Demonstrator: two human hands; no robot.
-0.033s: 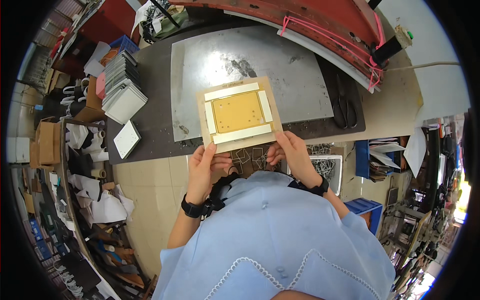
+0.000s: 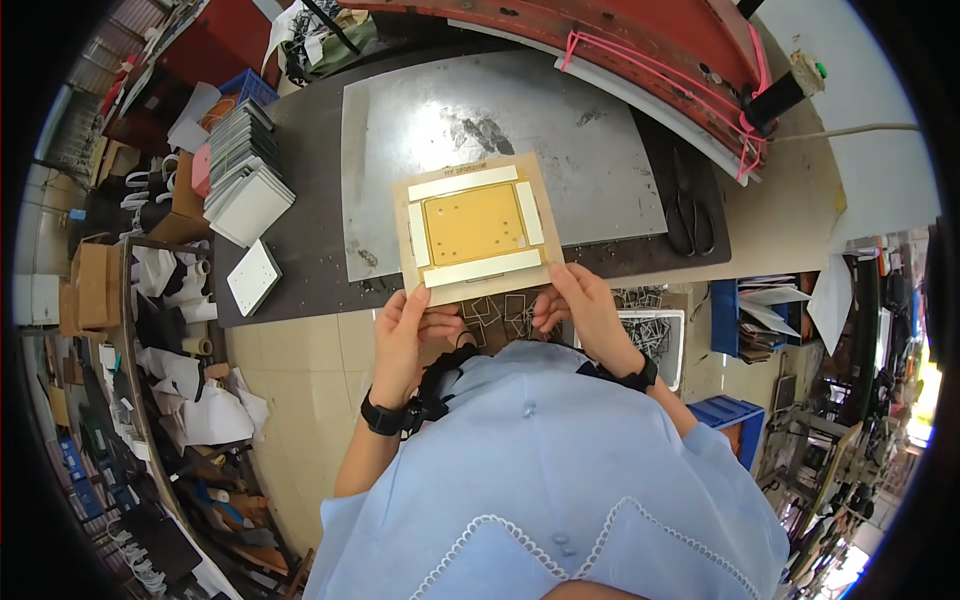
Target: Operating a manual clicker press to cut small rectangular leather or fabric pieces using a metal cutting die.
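Observation:
Both my hands hold a cutting die (image 2: 476,228) by its near corners. It is a thin tan board with a yellow centre panel dotted with small holes, framed by four cream strips. My left hand (image 2: 403,325) pinches the near left corner, thumb on top and fingers curled below. The near right corner is gripped the same way by my right hand (image 2: 586,308). Beneath the board, a grey metal plate (image 2: 590,130) lies on the dark table. The die's far part overlaps the plate from above; whether it touches cannot be told.
On the left of the table stand a leaning stack of grey-white panels (image 2: 245,180) and one loose white panel (image 2: 253,278). Black scissors (image 2: 688,215) lie at the right. A red machine beam (image 2: 650,55) crosses the far side. A white bin (image 2: 655,345) of metal scraps sits below the near edge.

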